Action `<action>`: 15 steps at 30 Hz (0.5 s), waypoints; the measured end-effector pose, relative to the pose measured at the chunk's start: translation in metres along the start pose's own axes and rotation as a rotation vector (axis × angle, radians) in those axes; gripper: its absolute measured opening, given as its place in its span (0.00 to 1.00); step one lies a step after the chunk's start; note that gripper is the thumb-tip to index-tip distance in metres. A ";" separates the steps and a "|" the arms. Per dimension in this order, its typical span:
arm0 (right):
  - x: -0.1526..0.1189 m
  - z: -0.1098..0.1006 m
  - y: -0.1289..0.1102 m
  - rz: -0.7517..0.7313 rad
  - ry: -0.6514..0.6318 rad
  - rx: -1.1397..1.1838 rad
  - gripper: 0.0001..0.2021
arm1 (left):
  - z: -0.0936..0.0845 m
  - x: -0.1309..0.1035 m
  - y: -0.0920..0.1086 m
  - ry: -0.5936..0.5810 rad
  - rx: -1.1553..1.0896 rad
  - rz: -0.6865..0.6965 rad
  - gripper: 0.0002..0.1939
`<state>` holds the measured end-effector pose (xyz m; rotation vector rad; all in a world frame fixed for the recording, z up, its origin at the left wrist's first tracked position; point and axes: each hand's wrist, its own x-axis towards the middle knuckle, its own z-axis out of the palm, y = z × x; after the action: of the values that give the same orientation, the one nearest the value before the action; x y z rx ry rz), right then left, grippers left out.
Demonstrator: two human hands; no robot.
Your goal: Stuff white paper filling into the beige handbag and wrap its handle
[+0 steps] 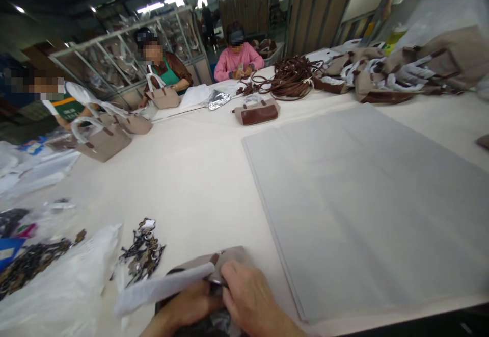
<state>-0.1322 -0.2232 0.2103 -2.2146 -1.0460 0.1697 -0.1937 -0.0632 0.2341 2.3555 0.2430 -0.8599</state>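
At the near edge of a long white table (198,174), a person's two hands are working close together on a small taupe handbag (225,256) with brown trim, lying right at the bottom of the view. The left hand (187,309) is curling around the bag's paper-wrapped handle (164,286), fingers closed on it, while the right hand (250,299) is pressing down over the bag's top edge, fingers bent narrow and pinching at something small and metallic – too hidden to identify. Just to the left, a heap of dark metal hardware (143,250) is lying loose, with a plastic bag (61,286) beside it. To the right, a stack of grey tissue sheets (367,199) is spreading across the table. Judging from the crowding, a sleeve or wrist could be sweeping the loose hardware off the edge – or the wrapping paper could be tearing under the grip. Farther along the table, three other people are sitting with similar bags (103,140), near a coil of brown straps (290,79).
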 end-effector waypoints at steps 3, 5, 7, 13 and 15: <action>-0.006 0.015 -0.009 0.048 0.104 -0.074 0.11 | -0.005 -0.019 -0.013 0.050 0.093 -0.065 0.22; -0.008 0.030 -0.017 0.038 0.165 -0.124 0.11 | 0.003 -0.017 -0.012 0.194 0.160 -0.158 0.17; -0.006 0.044 -0.025 0.015 0.228 -0.154 0.12 | 0.016 -0.004 -0.005 0.354 0.181 -0.243 0.13; 0.006 0.057 -0.038 0.025 0.279 -0.081 0.13 | 0.057 0.034 0.020 0.413 0.160 -0.300 0.14; 0.008 0.052 -0.035 -0.024 0.198 -0.048 0.12 | 0.062 0.038 0.022 0.406 0.139 -0.308 0.15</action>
<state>-0.1691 -0.1750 0.1940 -2.2087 -0.9763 -0.0845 -0.1888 -0.1195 0.1825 2.6517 0.7496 -0.5351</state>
